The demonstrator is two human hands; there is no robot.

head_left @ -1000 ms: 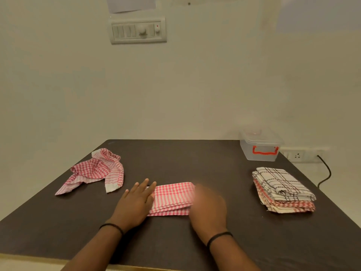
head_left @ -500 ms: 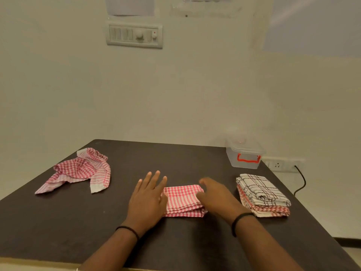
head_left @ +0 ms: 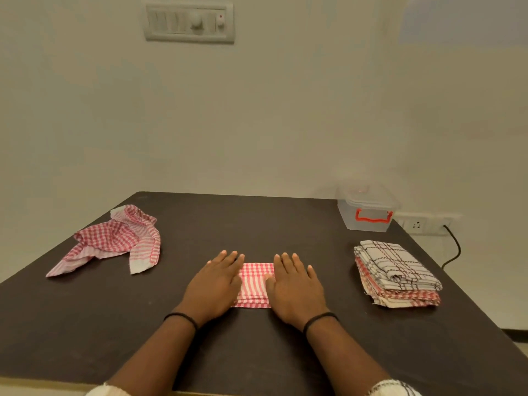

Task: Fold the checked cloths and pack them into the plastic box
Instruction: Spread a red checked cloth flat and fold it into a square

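Observation:
A folded red-and-white checked cloth (head_left: 254, 284) lies on the dark table (head_left: 257, 224) in front of me. My left hand (head_left: 215, 284) lies flat on its left end and my right hand (head_left: 295, 287) lies flat on its right end, fingers straight, both pressing it down. An unfolded red checked cloth (head_left: 114, 238) lies crumpled at the left. A stack of folded cloths (head_left: 395, 274), black-and-white checked on top, sits at the right. The clear plastic box (head_left: 367, 211) with a red handle stands at the back right corner, lid on.
A wall socket (head_left: 418, 224) with a black cable (head_left: 454, 250) sits behind the table's right edge. A switch panel (head_left: 190, 22) is high on the wall. The table's near edge runs just below my forearms.
My right hand has moved from the cloth's right end onto it and now lies flat. The left hand has stayed flat on the left end. The camera view has shifted.

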